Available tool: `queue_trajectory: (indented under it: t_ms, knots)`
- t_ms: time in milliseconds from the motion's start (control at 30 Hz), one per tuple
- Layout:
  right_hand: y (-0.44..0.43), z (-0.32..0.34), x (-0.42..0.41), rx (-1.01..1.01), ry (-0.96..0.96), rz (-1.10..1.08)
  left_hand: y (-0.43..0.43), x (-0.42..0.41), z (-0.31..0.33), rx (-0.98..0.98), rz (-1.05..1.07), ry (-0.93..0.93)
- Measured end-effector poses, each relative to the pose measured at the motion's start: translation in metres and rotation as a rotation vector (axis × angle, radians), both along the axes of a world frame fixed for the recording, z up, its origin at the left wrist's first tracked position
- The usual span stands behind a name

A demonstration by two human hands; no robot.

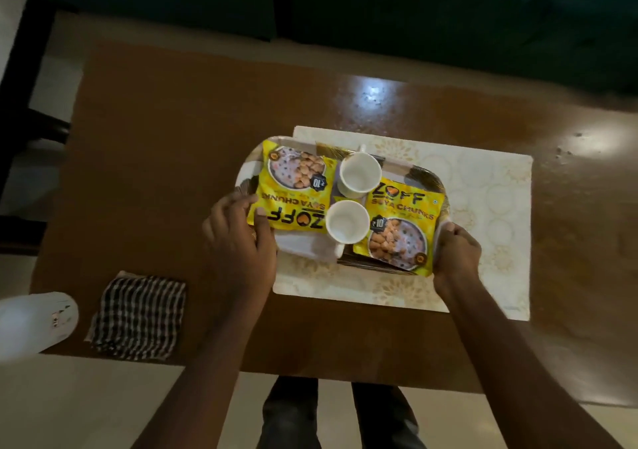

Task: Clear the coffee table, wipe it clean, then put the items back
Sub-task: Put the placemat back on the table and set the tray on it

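Observation:
A patterned tray (pixel 249 168) rests on a cream placemat (pixel 483 207) on the brown coffee table (pixel 172 137). On the tray lie two yellow soya chunk packets, one at the left (pixel 295 186) and one at the right (pixel 400 227), with two white cups (pixel 359 175) (pixel 347 222) between them. My left hand (pixel 241 241) grips the tray's left edge, thumb on the left packet. My right hand (pixel 455 251) grips the tray's right edge. Whether the tray is lifted off the mat I cannot tell.
A folded black-and-white checked cloth (pixel 136 317) lies near the table's front left corner. A white bottle-like object (pixel 34 324) stands at the left edge. A dark sofa (pixel 414 10) runs behind the table. My legs stand at the front edge.

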State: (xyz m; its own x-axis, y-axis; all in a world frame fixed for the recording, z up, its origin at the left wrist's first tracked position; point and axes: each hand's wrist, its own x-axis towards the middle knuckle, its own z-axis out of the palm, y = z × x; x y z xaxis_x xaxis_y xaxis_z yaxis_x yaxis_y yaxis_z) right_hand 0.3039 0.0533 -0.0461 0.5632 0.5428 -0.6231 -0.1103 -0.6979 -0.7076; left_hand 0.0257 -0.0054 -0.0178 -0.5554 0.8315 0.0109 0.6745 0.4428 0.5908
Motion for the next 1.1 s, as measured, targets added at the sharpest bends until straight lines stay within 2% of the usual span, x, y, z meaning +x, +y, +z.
queue_trajectory:
  t_ms: [133,233,400,500,600,833,900,1100]
  knots:
    - [-0.005,0.005,0.060,0.009,-0.008,-0.007,0.014,0.038,-0.015,-0.113,-0.023,-0.027]
    - [-0.004,0.003,0.092,-0.008,-0.022,-0.008,0.024,0.059,-0.025,-0.196,0.008,-0.117]
    - [0.003,-0.007,0.128,-0.008,0.007,0.008,0.040,0.083,-0.031,-0.224,0.007,-0.317]
    - [0.006,-0.010,0.137,0.011,0.026,0.029,0.047,0.095,-0.032,-0.244,0.018,-0.355]
    - [0.006,-0.015,0.140,0.037,-0.063,0.079,0.050,0.102,-0.035,-0.249,0.060,-0.368]
    - [-0.003,-0.032,0.144,0.068,-0.454,0.267,0.048,0.093,-0.050,-0.219,0.020,-0.418]
    - [-0.006,-0.032,0.148,0.120,-0.474,0.298,0.046,0.090,-0.052,-0.214,-0.008,-0.476]
    - [-0.019,-0.035,0.151,0.165,-0.372,0.289,0.045,0.081,-0.059,-0.201,-0.076,-0.599]
